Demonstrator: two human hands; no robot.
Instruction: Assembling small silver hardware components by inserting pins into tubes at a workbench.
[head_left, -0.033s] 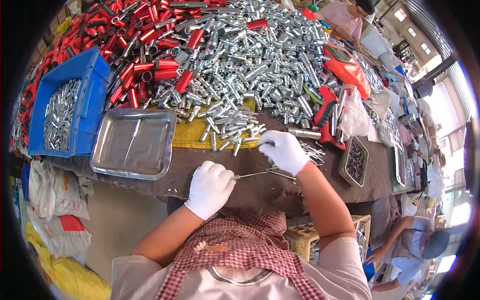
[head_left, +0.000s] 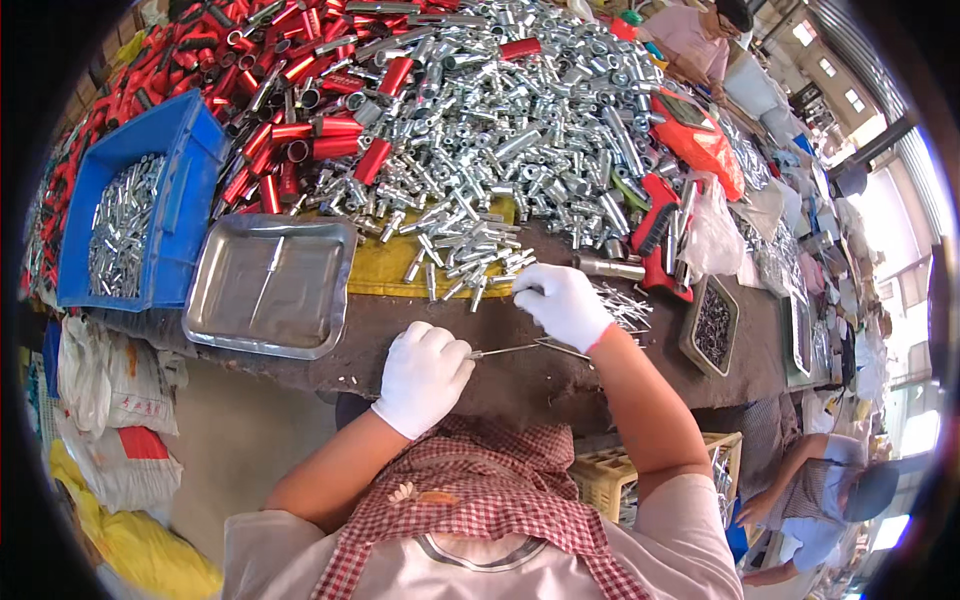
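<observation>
My left hand (head_left: 424, 376), in a white glove, is closed around one end of a thin metal rod (head_left: 507, 350) over the table's near edge. The rod points right, below my other hand. My right hand (head_left: 566, 306), gloved too, has its fingers curled together beside small silver metal sleeves (head_left: 474, 268) on a yellow cloth (head_left: 385, 270). Whatever its fingertips hold, if anything, is hidden. Thin silver pins (head_left: 625, 308) lie just right of that hand.
A large heap of silver sockets (head_left: 520, 130) and red tubes (head_left: 335, 148) covers the back. On the left stand a metal tray (head_left: 268, 340) and a blue bin (head_left: 185, 235) of silver parts. A small tray of dark screws (head_left: 712, 325) sits right. Two people work nearby.
My right hand has shifted slightly left and toward me. My left hand keeps its grip on the rod.
</observation>
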